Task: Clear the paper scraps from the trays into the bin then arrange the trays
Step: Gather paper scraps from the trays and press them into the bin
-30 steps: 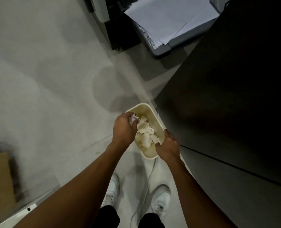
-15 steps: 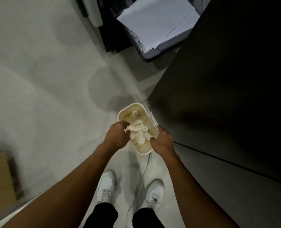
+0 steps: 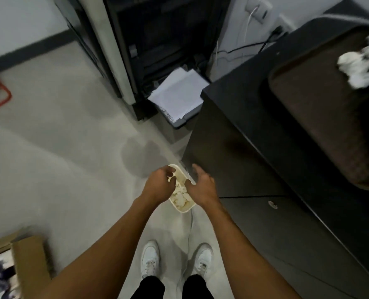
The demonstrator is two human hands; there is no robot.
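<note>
Head view: the bin (image 3: pixel 182 211) stands on the floor at the foot of the counter (image 3: pixel 244 93), just below its left edge, heaped with paper scraps (image 3: pixel 180 198) nearly to the rim. Both hands hover over it. The left hand (image 3: pixel 157 184) has loosely curled fingers, and I cannot tell whether a scrap is pinched between them. The right hand (image 3: pixel 200 186) is spread open and holds nothing. On the counter, toward its far right corner, a brown tray (image 3: pixel 319 126) carries more crumpled paper (image 3: pixel 356 65).

The bin looks small and nearly full, so another load could spill over onto the floor. A cable (image 3: pixel 191 223) runs between the shoes, and a step back toward the tray could snag it and tip the bin.
</note>
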